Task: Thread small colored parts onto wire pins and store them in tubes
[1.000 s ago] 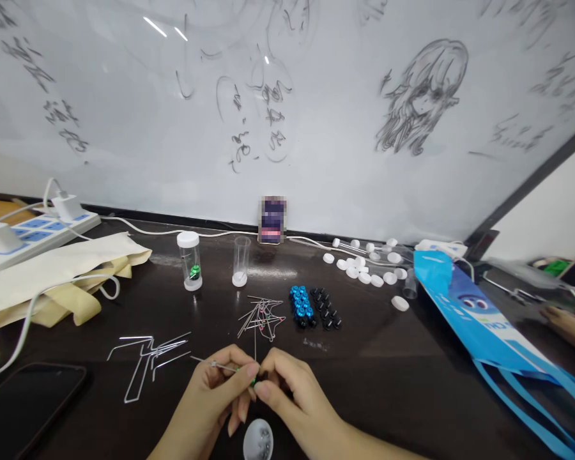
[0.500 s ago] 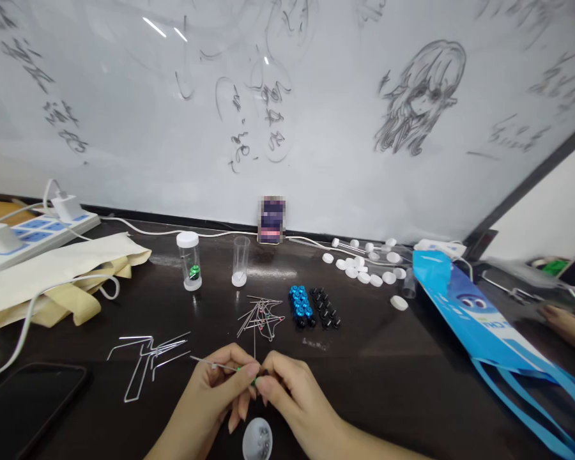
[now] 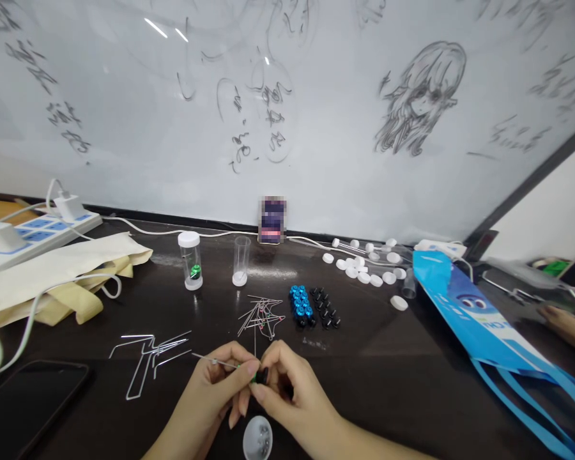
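Observation:
My left hand [image 3: 225,383] pinches a small green metal part [image 3: 254,375] between thumb and finger. A thin metal wire [image 3: 201,357] with a small bead sticks out leftward from the same fingers. My right hand [image 3: 297,390] touches it from the other side, thumb and forefinger round a small black piece [image 3: 263,375] against the green part. Below the hands sits a white cap [image 3: 252,441] with small shiny bits inside. Just beyond the fingers lies a pile of thin wires [image 3: 261,313] with tiny coloured beads. Blue metal parts [image 3: 300,301] and black screws [image 3: 324,308] stand in rows right of it.
A capped clear tube [image 3: 190,262] with a green part and an open tube [image 3: 240,262] stand behind. Bent metal rods [image 3: 156,351] and a phone [image 3: 33,409] lie left. White caps [image 3: 364,276] and a blue bag [image 3: 483,313] are right; another person's hand [image 3: 568,326] shows at the edge.
My right fingers have shifted slightly and raised at the knuckles, so more of the black piece shows beside the green part. My left hand stays almost still.

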Available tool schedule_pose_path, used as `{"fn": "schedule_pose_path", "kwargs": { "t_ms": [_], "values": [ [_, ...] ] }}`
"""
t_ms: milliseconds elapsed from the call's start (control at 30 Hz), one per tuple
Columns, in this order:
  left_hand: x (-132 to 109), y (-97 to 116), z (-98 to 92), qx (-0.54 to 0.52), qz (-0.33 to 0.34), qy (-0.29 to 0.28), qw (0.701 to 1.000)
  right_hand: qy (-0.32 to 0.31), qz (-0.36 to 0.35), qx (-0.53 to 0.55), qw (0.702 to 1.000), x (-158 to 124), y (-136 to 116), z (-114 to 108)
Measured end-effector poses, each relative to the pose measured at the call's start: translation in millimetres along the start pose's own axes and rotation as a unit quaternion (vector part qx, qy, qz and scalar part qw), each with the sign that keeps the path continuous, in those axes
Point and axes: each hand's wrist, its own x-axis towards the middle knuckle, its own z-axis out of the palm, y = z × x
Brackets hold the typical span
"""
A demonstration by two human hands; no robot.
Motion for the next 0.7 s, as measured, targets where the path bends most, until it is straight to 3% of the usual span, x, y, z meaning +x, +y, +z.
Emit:
{"fn": "schedule_pose_path", "kwargs": {
  "t_ms": [200, 400, 700],
  "values": [
    [-3.6, 6.3, 4.2, 0.006, 0.003, 0.001, 1.000, -0.034, -0.014, -0.003, 0.999, -0.5, -2.0, -1.5],
    [-1.7, 4.5, 2.4, 0.001, 0.000, 0.002, 1.000, 0.002, 0.007, -0.014, 1.000, -1.4, -3.5, 0.7],
    [-1.4, 4.0, 1.9, 0.002, -0.001, 0.000, 1.000, -0.014, -0.011, -0.033, 0.999, -1.4, -4.5, -0.9]
  ]
}}
